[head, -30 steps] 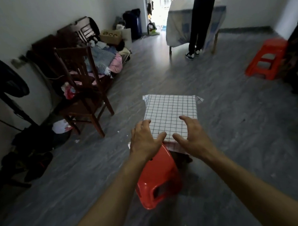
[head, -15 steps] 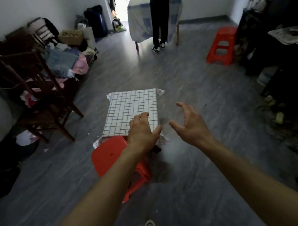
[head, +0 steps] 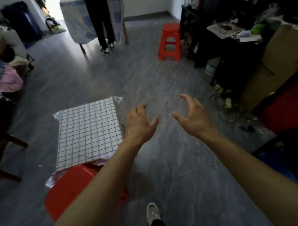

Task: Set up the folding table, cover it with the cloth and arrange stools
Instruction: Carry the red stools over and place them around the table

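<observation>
both hands, left hand (head: 140,124) and right hand (head: 193,116), have left the checked cloth (head: 88,132), fingers spread, empty.

cloth (head: 87,130) on table | near stool (head: 74,189) before it | far stool (head: 171,42) behind-right

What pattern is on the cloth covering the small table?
A white cloth with a thin dark grid check, seen in the head view.

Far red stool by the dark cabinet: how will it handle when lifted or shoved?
The far red stool looks like moulded plastic with open sides, so probably light and stiff. It is tall over a fairly narrow base, so a high shove may tip it. On the smooth grey floor it would likely slide. Both hands are empty, fingers spread.
</observation>
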`<state>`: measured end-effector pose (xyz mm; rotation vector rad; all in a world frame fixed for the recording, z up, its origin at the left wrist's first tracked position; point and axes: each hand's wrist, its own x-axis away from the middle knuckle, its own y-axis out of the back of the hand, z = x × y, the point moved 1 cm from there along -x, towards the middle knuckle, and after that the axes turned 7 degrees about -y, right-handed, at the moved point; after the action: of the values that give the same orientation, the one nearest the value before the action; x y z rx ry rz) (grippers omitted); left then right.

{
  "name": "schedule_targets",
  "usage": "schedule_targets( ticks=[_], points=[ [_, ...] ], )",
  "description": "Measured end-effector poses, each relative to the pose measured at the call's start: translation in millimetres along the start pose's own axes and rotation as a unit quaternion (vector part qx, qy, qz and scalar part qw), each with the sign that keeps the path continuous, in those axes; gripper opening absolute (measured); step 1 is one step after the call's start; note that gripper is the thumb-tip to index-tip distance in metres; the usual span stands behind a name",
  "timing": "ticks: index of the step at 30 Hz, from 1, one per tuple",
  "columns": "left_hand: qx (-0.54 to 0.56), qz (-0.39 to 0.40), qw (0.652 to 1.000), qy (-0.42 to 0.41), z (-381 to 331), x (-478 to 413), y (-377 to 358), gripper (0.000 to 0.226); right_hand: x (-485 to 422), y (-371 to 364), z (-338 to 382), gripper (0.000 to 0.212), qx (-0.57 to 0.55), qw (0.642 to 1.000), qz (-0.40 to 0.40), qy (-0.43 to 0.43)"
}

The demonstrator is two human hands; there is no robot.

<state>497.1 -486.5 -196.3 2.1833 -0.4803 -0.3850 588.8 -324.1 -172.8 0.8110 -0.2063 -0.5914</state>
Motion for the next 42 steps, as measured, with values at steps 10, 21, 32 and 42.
schedule_targets(
  ticks=[10, 21, 32, 42],
  points=[
    [-0.003, 0.047, 0.996, -0.080, 0.1, -117.7, -13.7, 0.070, -86.7, 3.3, -20.1, 0.066, 0.004, 0.996, -0.046, -0.073],
    [-0.022, 0.111, 0.989, -0.100, -15.0, -274.8, -66.7, 0.070, -239.1, -5.6, -58.5, 0.067, -0.014, 0.992, -0.073, -0.101],
    [-0.048, 0.087, 0.989, -0.109, -54.2, -484.2, -102.3, 0.069, -450.3, 26.4, -63.7, 0.066, -0.024, 0.993, -0.086, -0.080],
    [-0.012, 0.092, 0.985, -0.143, -43.7, -664.0, -136.1, 0.068, -623.3, -0.7, -55.5, 0.068, 0.005, 0.992, -0.082, -0.099]
  ],
)
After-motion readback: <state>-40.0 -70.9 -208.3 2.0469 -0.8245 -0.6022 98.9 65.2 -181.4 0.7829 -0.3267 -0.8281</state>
